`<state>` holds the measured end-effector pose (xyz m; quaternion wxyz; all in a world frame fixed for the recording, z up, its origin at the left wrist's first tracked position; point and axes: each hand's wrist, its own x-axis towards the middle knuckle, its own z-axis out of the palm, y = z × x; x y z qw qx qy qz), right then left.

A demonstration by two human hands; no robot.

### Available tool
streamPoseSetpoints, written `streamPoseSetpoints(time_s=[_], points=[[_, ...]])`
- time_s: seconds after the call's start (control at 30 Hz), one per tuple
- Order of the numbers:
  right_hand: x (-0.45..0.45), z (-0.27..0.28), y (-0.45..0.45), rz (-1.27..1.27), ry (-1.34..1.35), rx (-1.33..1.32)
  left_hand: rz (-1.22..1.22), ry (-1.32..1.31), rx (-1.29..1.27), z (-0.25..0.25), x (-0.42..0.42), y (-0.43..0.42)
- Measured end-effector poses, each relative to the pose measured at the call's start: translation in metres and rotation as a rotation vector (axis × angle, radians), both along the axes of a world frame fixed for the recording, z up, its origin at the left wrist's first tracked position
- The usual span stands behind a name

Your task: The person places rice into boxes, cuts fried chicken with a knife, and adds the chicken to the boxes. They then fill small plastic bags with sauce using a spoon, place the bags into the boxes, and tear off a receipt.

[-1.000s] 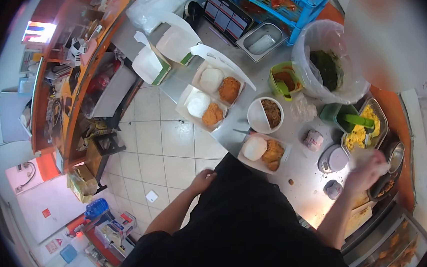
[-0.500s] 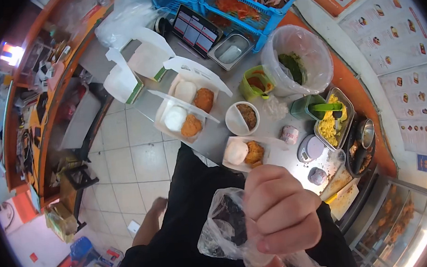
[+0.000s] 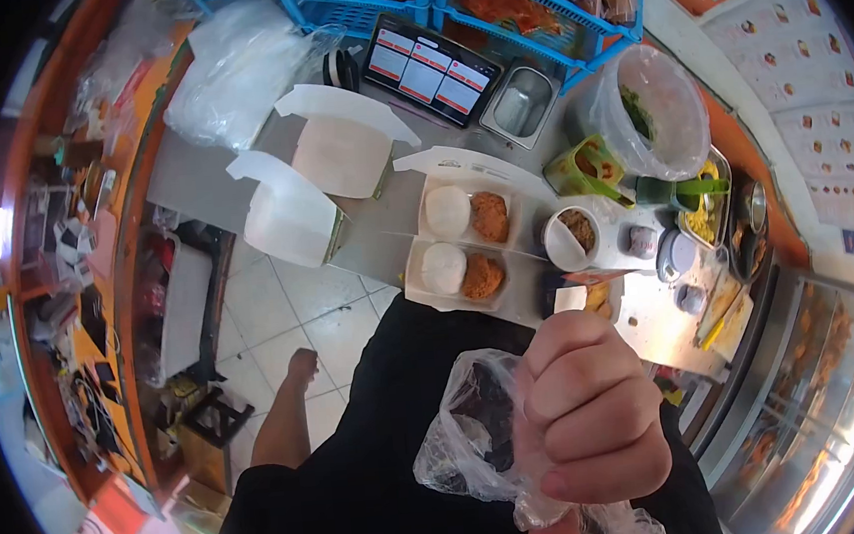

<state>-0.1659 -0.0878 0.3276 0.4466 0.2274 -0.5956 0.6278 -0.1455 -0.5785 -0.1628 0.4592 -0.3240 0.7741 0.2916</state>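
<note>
My right hand is raised close to the camera in a fist, its fingers wrapped round a crumpled clear plastic bag. The bag hangs out to the left of the fist and below it. My left hand hangs low beside my black clothing, over the tiled floor; its fingers are too small to make out. Beyond the fist, on the counter, two open paper boxes hold white rice and fried chicken. A third box of food is partly hidden behind the fist.
Two open white boxes stand left on the counter. Further back are a tablet, a metal tray and blue baskets. To the right are a white tub, a clear bucket and a glass food case.
The view has turned, so the counter and boxes appear further right. My right fist stays round the plastic bag and now covers more of the third box. My left hand hangs slightly higher in view.
</note>
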Motion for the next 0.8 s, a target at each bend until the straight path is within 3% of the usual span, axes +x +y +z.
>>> streamPoseSetpoints(time_s=[0.1,0.2,0.27,0.33,0.37,0.43,0.5,0.53,0.57,0.63,0.67,0.73,0.8], points=[[-0.007,0.001,-0.010,-0.070,-0.033,0.022,-0.652,-0.032,-0.133,-0.074,0.003,-0.061],[-0.012,-0.001,-0.024,-0.166,0.000,0.035,-0.862,0.002,-0.030,-0.028,-0.017,-0.013],[-0.017,-0.001,-0.030,-0.219,0.038,0.031,-0.552,-0.128,0.005,0.036,-0.042,0.056],[-0.021,0.001,-0.033,-0.291,0.048,0.060,-0.307,-0.452,0.212,0.054,-0.067,0.093],[-0.021,0.000,-0.035,-0.299,0.045,0.054,-0.314,-0.456,0.205,0.069,-0.081,0.107],[-0.022,0.001,-0.036,-0.340,0.037,0.094,-0.553,-0.737,0.438,0.116,-0.118,0.146],[-0.021,0.001,-0.032,-0.354,0.041,0.141,-0.975,-0.631,0.371,0.216,-0.160,0.202],[-0.020,0.001,-0.028,-0.356,0.048,0.190,-1.178,-0.520,0.488,0.260,-0.185,0.218],[-0.016,0.001,-0.022,-0.361,0.051,0.180,-0.926,-0.344,0.927,0.302,-0.208,0.221],[-0.005,-0.003,0.007,-0.582,0.019,0.453,-0.876,0.176,1.142,0.376,-0.286,0.247],[0.021,-0.006,0.034,-0.511,-0.160,0.581,-0.672,0.423,1.098,0.403,-0.318,0.269],[0.063,-0.034,0.061,-0.750,-0.379,0.412,-0.717,0.919,0.930,0.381,-0.409,0.303],[0.120,-0.068,0.087,-1.071,-0.555,0.245,-0.996,1.081,0.451,0.342,-0.491,0.346]])
